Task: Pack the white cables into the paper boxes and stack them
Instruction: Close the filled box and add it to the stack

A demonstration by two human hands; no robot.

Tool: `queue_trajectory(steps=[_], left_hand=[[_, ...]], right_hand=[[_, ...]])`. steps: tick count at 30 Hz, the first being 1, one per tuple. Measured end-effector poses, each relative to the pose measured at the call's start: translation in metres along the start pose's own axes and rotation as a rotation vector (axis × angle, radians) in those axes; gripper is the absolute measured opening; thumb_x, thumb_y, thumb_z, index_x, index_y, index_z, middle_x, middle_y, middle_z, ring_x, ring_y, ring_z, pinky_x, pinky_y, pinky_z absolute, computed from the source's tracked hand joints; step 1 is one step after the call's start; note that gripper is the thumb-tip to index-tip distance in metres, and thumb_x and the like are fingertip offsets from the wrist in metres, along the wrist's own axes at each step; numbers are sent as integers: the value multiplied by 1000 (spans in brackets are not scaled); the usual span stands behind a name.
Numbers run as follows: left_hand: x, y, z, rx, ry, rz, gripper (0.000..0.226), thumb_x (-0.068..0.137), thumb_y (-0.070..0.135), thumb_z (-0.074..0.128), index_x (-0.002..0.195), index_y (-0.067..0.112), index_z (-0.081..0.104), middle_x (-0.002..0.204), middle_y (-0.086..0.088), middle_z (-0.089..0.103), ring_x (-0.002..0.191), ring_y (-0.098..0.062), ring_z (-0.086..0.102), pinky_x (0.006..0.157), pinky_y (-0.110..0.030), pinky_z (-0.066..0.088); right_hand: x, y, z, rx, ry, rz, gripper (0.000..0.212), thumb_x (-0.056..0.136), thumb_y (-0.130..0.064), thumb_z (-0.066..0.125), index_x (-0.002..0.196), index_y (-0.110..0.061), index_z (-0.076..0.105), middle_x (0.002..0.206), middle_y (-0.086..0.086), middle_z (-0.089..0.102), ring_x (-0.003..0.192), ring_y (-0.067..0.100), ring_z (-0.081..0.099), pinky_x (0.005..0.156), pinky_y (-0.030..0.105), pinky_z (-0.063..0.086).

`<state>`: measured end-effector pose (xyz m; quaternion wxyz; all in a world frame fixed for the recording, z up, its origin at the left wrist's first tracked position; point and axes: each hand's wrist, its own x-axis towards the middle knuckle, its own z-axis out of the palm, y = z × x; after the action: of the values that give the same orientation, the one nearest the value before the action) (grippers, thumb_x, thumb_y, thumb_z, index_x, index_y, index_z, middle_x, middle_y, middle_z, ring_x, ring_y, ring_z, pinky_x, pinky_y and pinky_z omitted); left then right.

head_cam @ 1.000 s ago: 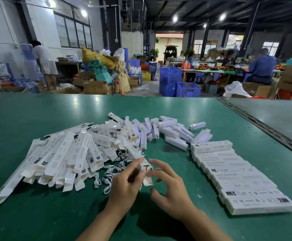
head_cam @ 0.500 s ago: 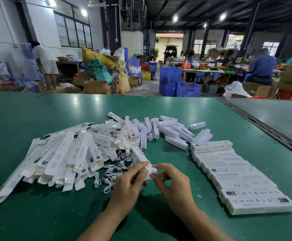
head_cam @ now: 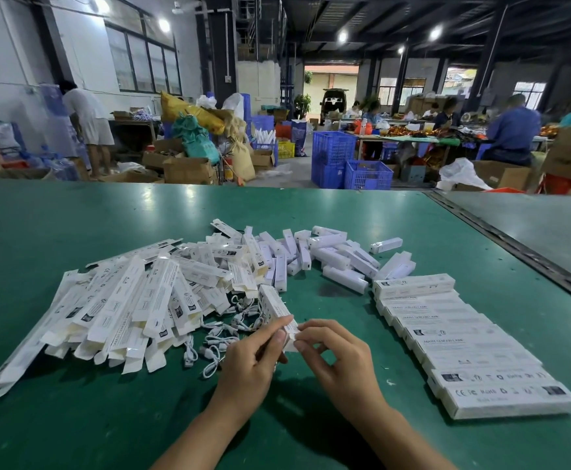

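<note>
My left hand grips a narrow white paper box near its lower end, the box slanting up and away. My right hand pinches the flap at that same end. Loose white cables lie on the green table just left of my hands. A big heap of flat unfolded boxes spreads to the left. Small white inner pieces are piled behind. To the right a row of packed boxes lies side by side, overlapping.
The green table ends at a metal seam on the right, beside a second grey-green surface. Beyond the far edge stand blue crates, cardboard boxes and sacks, with people working at other tables.
The box has risen and straightened between my hands. My right fingers have closed in from open spread to a pinch on its end flap, and both hands have drawn together.
</note>
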<state>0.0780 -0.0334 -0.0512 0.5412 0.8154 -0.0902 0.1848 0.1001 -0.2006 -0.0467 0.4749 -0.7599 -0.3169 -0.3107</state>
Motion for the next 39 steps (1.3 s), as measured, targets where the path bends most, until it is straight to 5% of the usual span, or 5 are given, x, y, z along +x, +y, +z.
queue_trajectory(steps=[8, 15, 24, 29, 39], left_hand=[[0, 6, -4, -12, -90, 15, 51, 79, 71, 57, 120, 43, 67, 67, 23, 65, 61, 3, 57, 58, -15, 42], [-1, 13, -5, 27, -72, 85, 20, 97, 36, 60, 113, 45, 64, 65, 31, 63, 64, 12, 59, 60, -3, 39], [1, 7, -1, 114, -82, 181, 46, 99, 10, 57, 138, 34, 52, 125, 19, 61, 117, 7, 57, 97, -12, 45], [0, 7, 3, 68, -133, 69, 70, 86, 81, 31, 148, 50, 28, 136, 29, 50, 123, 10, 50, 92, -6, 42], [0, 2, 5, 40, -60, -31, 40, 90, 54, 45, 129, 56, 39, 117, 30, 59, 97, 6, 56, 83, -12, 43]], right_hand=[[-1, -3, -2, 158, 13, 271, 15, 78, -28, 76, 89, -26, 66, 79, -9, 68, 70, 10, 65, 62, 17, 49], [-1, -4, 2, 328, -2, 456, 26, 79, -24, 80, 95, -30, 62, 88, -1, 68, 71, 18, 68, 64, 35, 56], [4, -8, 3, 1072, -390, 953, 31, 97, -29, 57, 109, -1, 63, 99, 13, 67, 72, 23, 66, 63, 26, 54], [11, 3, 2, 1096, 0, 969, 34, 86, -24, 63, 109, 1, 60, 81, 9, 69, 61, 17, 63, 59, 23, 53], [20, 47, -27, 918, 535, 1209, 22, 94, -25, 64, 96, -4, 62, 76, 10, 64, 62, 15, 64, 50, 19, 52]])
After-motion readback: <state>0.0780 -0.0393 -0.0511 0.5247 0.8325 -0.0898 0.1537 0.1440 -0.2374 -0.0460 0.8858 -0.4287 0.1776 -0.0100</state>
